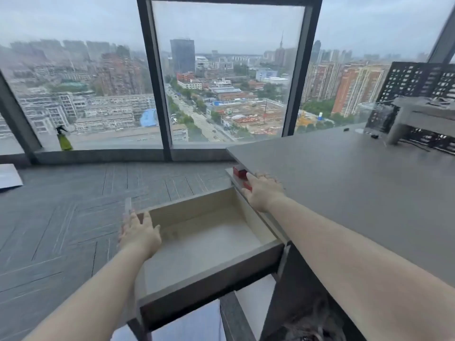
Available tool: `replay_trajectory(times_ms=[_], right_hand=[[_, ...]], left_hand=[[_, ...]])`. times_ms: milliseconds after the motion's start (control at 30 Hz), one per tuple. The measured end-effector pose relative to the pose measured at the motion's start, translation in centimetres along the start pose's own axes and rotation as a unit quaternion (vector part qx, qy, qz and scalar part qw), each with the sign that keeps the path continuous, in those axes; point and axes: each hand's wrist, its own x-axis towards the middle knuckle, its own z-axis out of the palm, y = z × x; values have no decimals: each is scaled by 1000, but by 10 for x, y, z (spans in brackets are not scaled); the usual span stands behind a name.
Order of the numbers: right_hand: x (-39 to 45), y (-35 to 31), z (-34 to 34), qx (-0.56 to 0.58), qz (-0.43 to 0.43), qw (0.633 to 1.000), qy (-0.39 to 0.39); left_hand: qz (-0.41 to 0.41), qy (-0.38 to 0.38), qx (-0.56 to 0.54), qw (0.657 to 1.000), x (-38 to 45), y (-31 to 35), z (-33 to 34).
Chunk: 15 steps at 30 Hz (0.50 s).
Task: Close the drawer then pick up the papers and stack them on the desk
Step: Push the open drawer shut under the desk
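Here the left hand [140, 233] lays its fingers flat and loosely spread over the front panel of the drawer [204, 244], thumb hooked on the inner edge, clasping nothing but the wood. The right hand [262, 193] reaches to about one o'clock from the left, fingers extended together against the desk [357, 183] edge, touching a red object [240, 173] that sits just under the desktop; whether they grip it I cannot tell. The drawer stands pulled well out from beneath the desk, its pale interior bare. One sheet of paper [8, 177] lies on the grey floor [61, 217] at roughly ten o'clock, well apart from both hands. A green spray bottle [64, 140] stands on the window sill at about eleven o'clock. At two o'clock a grey riser [418, 116] rests on the desk.
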Motion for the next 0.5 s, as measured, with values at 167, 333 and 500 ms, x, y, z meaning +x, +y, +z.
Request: replay_trajectory(times_ms=[167,333,500], right_hand=[[-4,4,-5,19,9,1000,-17],[0,2,-4,-1,2,1000,-23],[11,0,-5,-4,-3,1000,-24]], left_hand=[[-114,-17,-114,987,0,-17,4],[-116,-14,-127,985,6,-12,-3],[-70,-28,-98,992,8,11,-11]])
